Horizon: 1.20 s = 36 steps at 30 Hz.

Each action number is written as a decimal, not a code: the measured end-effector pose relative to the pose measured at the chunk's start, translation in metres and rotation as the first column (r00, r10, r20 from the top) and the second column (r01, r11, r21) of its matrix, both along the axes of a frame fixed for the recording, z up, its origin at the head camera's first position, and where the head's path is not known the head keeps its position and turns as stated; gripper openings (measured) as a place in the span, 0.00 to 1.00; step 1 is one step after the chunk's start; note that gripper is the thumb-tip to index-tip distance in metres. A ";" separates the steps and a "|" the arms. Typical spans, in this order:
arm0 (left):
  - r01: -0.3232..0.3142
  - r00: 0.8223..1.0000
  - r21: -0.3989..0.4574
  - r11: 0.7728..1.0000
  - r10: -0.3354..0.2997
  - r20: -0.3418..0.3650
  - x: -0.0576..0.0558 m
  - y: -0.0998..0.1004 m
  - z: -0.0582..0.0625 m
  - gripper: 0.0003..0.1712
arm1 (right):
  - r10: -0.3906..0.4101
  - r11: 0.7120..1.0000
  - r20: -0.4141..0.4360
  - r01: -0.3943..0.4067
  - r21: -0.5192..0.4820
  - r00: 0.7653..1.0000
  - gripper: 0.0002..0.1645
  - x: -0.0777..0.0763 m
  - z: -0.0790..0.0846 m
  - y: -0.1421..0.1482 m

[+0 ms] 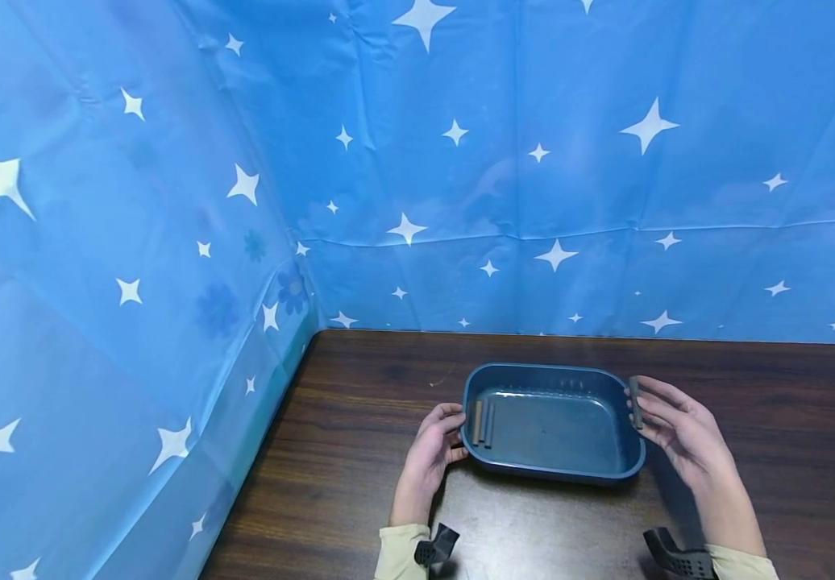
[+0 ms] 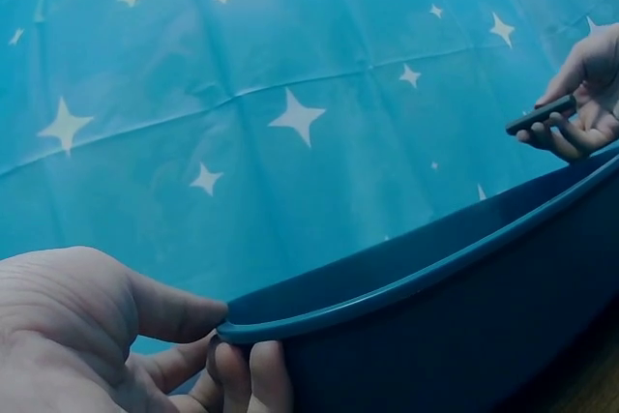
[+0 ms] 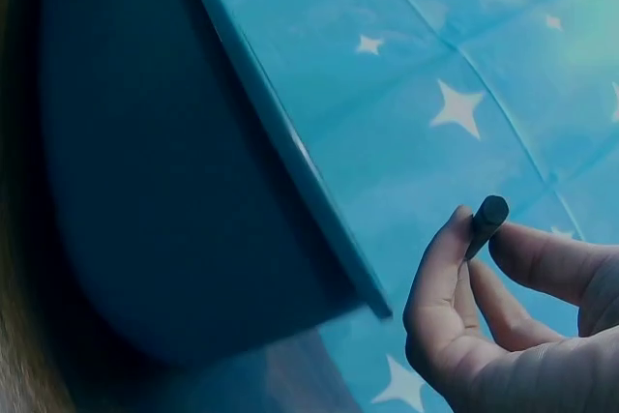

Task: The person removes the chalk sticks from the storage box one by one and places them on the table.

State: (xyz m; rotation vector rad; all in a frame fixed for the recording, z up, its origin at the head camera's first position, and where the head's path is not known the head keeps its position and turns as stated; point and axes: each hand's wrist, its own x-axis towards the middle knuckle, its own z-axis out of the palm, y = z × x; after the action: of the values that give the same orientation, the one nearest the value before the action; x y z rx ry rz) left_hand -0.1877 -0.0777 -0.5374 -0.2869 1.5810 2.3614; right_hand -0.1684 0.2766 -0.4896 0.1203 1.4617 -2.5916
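A dark blue rectangular tub [image 1: 555, 435] with rounded corners rests on the table. My left hand [image 1: 435, 443] grips its left rim, thumb on top and fingers beneath, as the left wrist view shows close up. Beside the right rim, my right hand [image 1: 689, 439] pinches a short dark grey rod [image 1: 636, 403] between thumb and fingers. In the right wrist view the rod [image 3: 490, 220] points its blunt, faceted end at the camera. Inside the tub, along its left wall, lie a brown stick [image 1: 478, 423] and a dark bluish stick [image 1: 489, 424], side by side.
The dark wood-grain table [image 1: 359, 387] reaches back to a blue curtain [image 1: 475, 185] printed with white stars, which also hangs along the left side. Black wrist mounts [image 1: 437, 545] sit at both sleeves.
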 end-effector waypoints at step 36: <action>-0.021 1.000 0.019 1.000 0.021 0.006 0.000 0.003 -0.004 0.03 | -0.419 0.579 0.109 0.173 0.797 0.902 0.24 0.015 -0.041 0.070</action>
State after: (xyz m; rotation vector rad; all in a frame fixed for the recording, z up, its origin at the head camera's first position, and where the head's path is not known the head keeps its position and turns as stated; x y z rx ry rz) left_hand -0.1876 -0.0748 -0.5416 -0.3071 1.5595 2.3884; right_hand -0.1539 0.3462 -0.5304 0.8842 2.4859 -1.7821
